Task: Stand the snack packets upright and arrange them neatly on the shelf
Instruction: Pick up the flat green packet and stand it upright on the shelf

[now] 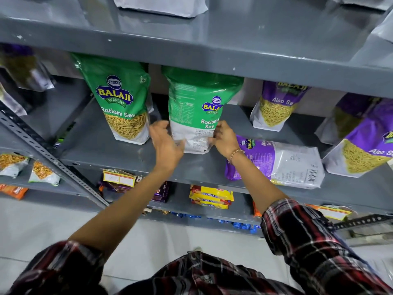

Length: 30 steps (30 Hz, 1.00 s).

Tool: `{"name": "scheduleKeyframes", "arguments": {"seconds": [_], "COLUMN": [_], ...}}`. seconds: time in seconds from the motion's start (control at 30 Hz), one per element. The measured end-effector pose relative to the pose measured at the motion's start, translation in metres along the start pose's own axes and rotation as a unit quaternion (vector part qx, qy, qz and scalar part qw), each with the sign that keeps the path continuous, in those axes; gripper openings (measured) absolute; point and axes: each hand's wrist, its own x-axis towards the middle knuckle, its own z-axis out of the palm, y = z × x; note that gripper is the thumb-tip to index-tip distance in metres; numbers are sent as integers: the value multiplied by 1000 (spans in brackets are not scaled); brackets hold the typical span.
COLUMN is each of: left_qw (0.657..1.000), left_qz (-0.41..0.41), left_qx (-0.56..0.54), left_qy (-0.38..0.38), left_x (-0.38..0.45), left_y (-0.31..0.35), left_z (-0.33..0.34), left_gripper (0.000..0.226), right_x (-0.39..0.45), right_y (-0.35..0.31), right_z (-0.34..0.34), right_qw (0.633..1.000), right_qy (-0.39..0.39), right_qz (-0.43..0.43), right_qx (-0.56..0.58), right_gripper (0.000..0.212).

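A green Ratlami Sev packet [195,107] stands upright on the grey shelf [119,150], its back panel facing me. My left hand [164,143] holds its lower left edge and my right hand [223,139] holds its lower right edge. Another green Ratlami Sev packet [121,96] stands upright just to the left, front facing out. A purple Aloo Sev packet [276,162] lies flat on the shelf under my right wrist. Two more purple Aloo Sev packets stand upright, one further back [276,105] and one at the far right [365,145].
The shelf above [191,45] overhangs the packet tops and carries white-bottomed packets. Lower shelves hold yellow biscuit packs [210,196], dark wrappers and blue sweets. A slotted grey upright [42,150] slants at the left, with small snack bags [27,169] beyond it.
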Motion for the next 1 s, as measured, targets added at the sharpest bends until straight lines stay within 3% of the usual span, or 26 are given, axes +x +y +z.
{"name": "scheduleKeyframes", "arguments": {"seconds": [0.03,0.1,0.2,0.43,0.63,0.77,0.87,1.0], "left_qw": [1000,996,990,989,990,990,990,988], "left_qz": [26,56,50,73,32,-31,-42,-49], "left_qx": [-5,-23,-28,-25,-58,-79,-79,-45], "left_qy": [4,-59,-125,-126,-127,-113,-112,-141], "left_x": [-12,-27,-27,-26,-36,-31,-23,-11], "left_y": [5,12,10,-8,-18,-17,-21,-29], "left_z": [4,13,20,12,13,16,15,10], "left_gripper": [56,51,54,42,58,46,34,24], "right_x": [0,-1,-6,-31,-51,-58,-50,-23], "right_y": [1,2,2,4,0,-10,-13,-4], "right_z": [-1,-2,0,14,42,56,50,17], "right_qw": [1000,999,998,995,990,984,986,984], "right_qy": [6,28,57,93,103,42,18,116], "right_qz": [6,6,4,2,-55,-119,-116,-81], "right_qx": [-3,-16,-22,22,-82,-126,-119,-105], "right_gripper": [37,31,27,26,16,32,32,20]}}
